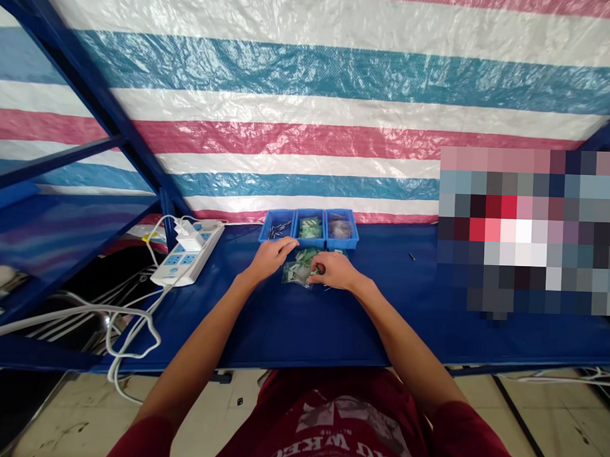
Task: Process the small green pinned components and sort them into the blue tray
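Note:
My left hand [272, 259] is held over the table just in front of the left blue bin [263, 228], its fingers stretched out and holding nothing I can see. Across from it, my right hand [337, 270] has thumb and fingers curled into a pinch; what is between the fingertips is too small to make out. Those fingertips are at the right edge of small clear plastic bags [296, 273] with green pieces, lying between my hands. Behind them stand a middle bin [310, 243] with green-and-white packets and a right bin [342, 244] with clear bags.
Dark slim pieces [279, 230] lie in the left bin. A white power strip [188, 254] with plugs and loose cables [131, 322] occupies the table's left side. A small dark stick [411, 256] lies to the right. Striped sheeting [308, 142] hangs behind; a blurred-out area covers the far right.

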`<state>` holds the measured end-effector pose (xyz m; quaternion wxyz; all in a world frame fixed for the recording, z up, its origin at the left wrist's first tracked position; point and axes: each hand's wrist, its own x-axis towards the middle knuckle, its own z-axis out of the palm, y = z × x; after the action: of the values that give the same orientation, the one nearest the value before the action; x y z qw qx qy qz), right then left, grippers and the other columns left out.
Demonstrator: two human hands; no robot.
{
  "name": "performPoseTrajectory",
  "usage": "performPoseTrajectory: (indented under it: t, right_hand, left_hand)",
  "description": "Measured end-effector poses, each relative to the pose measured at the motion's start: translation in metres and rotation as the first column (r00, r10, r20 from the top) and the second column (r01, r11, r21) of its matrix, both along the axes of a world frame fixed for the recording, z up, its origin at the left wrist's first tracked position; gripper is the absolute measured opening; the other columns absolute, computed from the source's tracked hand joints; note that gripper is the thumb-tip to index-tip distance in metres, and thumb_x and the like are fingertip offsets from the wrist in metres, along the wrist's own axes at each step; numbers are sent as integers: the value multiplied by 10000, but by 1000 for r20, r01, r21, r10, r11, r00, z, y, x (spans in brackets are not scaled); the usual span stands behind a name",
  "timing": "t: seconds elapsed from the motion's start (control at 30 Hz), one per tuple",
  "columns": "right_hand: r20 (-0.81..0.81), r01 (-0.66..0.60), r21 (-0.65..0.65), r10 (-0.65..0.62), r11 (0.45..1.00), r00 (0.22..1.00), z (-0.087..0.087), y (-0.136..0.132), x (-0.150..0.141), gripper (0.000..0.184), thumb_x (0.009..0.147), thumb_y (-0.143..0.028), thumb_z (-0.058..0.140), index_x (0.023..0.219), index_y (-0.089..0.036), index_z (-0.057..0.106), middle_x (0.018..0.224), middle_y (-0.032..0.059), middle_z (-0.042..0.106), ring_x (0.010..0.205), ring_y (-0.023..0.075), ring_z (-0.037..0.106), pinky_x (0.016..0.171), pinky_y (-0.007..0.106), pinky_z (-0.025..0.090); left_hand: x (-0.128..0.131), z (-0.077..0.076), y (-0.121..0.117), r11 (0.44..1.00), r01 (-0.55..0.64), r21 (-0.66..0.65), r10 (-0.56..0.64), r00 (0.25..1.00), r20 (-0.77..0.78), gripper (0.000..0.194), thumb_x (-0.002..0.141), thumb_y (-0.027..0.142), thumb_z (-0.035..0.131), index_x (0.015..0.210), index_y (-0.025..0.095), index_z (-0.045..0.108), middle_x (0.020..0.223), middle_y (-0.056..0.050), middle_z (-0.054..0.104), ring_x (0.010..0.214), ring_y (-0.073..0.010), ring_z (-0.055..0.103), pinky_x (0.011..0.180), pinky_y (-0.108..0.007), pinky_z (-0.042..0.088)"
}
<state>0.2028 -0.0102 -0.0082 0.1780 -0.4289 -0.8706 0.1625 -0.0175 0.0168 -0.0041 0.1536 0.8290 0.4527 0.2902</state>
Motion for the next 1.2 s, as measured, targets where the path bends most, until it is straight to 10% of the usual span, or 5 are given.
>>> performPoseTrajectory:
  t: [1.2]
  right_hand:
    - [101,-70,74,63,995,993,-14,-2,-7,320,833,-299,689,1144,-227,659,985,65,646,845,195,627,661,257,393]
  left_hand:
    - [2,0,-2,999,20,44,-19,999,-25,373,934,422,414,898,184,699,618,-9,644,603,-159,586,622,-242,402]
